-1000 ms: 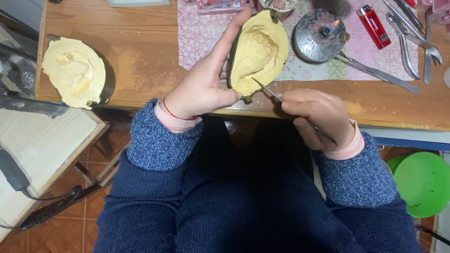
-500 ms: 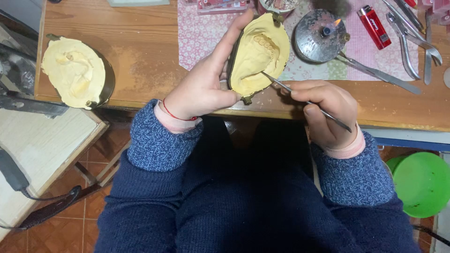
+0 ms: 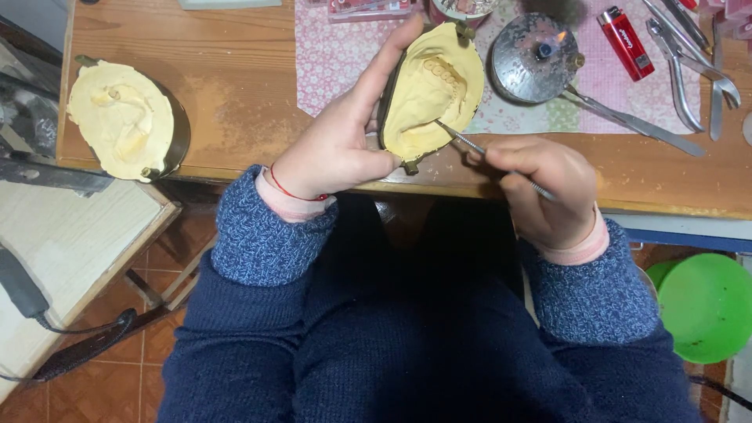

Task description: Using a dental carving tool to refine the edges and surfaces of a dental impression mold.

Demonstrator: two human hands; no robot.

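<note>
Yellow plaster fills the oval metal dental flask half (image 3: 429, 90), and it's held up over the front edge of the wooden bench (image 3: 235, 86), tilted so the row of tooth imprints faces the camera, which looks like the way to get a clear view of the cavity. The left hand (image 3: 337, 149) cradles it from the side: the fingers (image 3: 388, 66) run up the back, the thumb presses on the lower rim, so it's a closed, steady grip. The right hand (image 3: 540, 184) pinches a thin metal pick (image 3: 489, 159) like a pen, fingers curled tight around it, tip touching the plaster near the flask's lower right wall. A second plaster-filled flask half (image 3: 125, 117) sits at the bench's left edge. Near the back edge there's a small lit metal burner (image 3: 536, 59), a red lighter (image 3: 624, 33) and steel pliers (image 3: 689, 70).
</note>
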